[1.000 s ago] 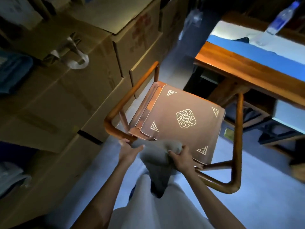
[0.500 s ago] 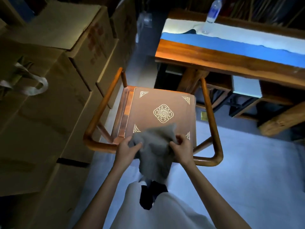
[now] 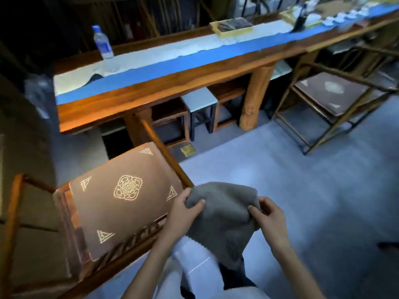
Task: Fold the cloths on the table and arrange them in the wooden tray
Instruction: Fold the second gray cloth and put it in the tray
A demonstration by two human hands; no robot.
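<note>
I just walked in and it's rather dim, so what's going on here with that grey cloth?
A person holds a grey fuzzy cloth up with both hands: the left hand and right hand each pinch an upper edge. It hangs loose, not yet folded, beside a wooden chair with a brown patterned cushion. The long wooden table and its pale wooden tray lie farther ahead.

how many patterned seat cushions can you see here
2. The near cushion is at lower left, beside the grey cloth; the far cushion is at far right, blurred. Others may be hidden.
</note>
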